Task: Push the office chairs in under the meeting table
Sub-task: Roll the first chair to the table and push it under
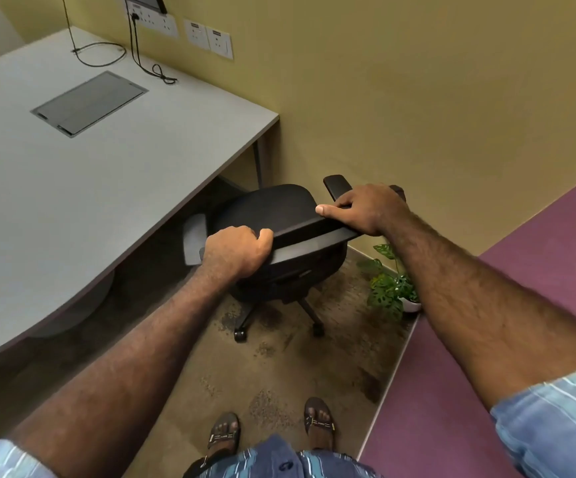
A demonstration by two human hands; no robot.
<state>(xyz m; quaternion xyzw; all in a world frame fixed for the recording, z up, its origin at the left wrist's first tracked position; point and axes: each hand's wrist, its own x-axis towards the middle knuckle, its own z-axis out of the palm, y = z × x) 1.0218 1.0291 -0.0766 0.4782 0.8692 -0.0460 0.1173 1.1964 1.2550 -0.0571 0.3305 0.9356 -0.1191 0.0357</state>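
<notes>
A black office chair (272, 215) on castors stands at the right end of the grey meeting table (114, 174), its seat partly beneath the table's edge. My left hand (234, 251) grips the left end of the chair's backrest top. My right hand (365, 208) grips the right end of the backrest, thumb lying along its rim. One armrest (337, 185) shows beyond my right hand; the other (194, 238) sits at the table's edge.
A yellow wall (417, 98) is close behind the chair. A small potted plant (391, 288) stands on the floor to the right, next to a purple panel (538, 253). Cables (107, 56) and a grey hatch (90, 103) lie on the table. My sandalled feet stand on brown carpet (279, 367).
</notes>
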